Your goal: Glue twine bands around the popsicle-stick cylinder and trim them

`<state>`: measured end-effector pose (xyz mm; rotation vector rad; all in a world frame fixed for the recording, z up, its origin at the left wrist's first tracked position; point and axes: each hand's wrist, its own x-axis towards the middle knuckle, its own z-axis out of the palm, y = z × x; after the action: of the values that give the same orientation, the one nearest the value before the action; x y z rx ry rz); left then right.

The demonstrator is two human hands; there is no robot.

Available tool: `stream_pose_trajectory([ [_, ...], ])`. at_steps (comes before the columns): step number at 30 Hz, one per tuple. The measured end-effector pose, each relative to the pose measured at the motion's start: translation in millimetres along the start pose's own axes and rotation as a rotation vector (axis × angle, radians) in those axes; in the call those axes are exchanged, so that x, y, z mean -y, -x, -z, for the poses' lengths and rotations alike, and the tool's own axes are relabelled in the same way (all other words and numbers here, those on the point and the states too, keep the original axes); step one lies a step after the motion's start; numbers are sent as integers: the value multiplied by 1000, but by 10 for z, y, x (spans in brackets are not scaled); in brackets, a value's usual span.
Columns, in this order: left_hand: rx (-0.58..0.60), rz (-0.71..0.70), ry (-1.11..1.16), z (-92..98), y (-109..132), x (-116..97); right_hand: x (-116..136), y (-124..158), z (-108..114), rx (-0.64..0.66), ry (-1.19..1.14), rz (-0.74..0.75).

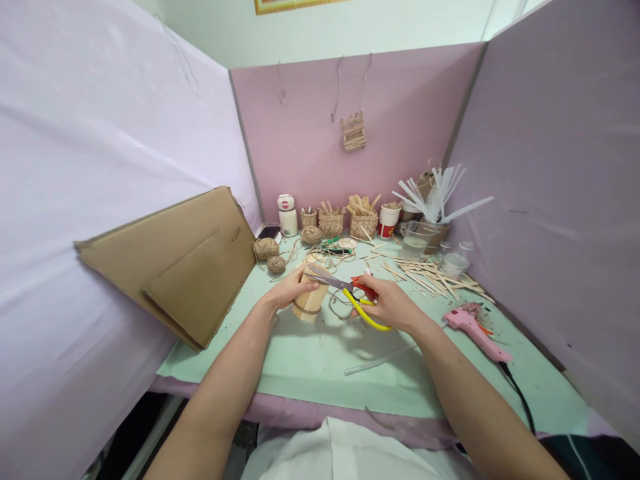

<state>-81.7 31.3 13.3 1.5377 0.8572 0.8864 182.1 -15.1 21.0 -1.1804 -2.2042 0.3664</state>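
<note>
My left hand is closed on a pale wooden craft-stick piece, held tilted just above the table, with a band of twine around its lower part. My right hand grips scissors with one yellow and one red handle. The scissor blades point left and lie across the upper part of the stick piece, near my left fingertips. Whether they touch the twine there, I cannot tell. A loose length of twine hangs or lies between the piece and my right hand.
Twine balls sit at the left, beside leaning cardboard. Baskets of sticks line the back. Loose wooden strips lie at the right, near a pink glue gun with a black cord. A clear glue stick lies in front.
</note>
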Motion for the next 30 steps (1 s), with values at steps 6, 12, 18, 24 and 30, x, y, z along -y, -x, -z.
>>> stream_pose_trajectory([
  [6,-41,-3,44,-46,9,-56,-19,1,7,-7,11,1],
  [12,-29,-14,8,-34,-2,-27,-17,8,37,9,46,-8],
  [18,-10,-16,2,-24,-3,-9,-30,8,35,20,89,-18],
  [24,-15,-5,-7,-52,13,-50,-46,13,47,35,94,-10],
  [30,-17,-8,13,-43,3,-46,-58,20,16,21,76,-31],
])
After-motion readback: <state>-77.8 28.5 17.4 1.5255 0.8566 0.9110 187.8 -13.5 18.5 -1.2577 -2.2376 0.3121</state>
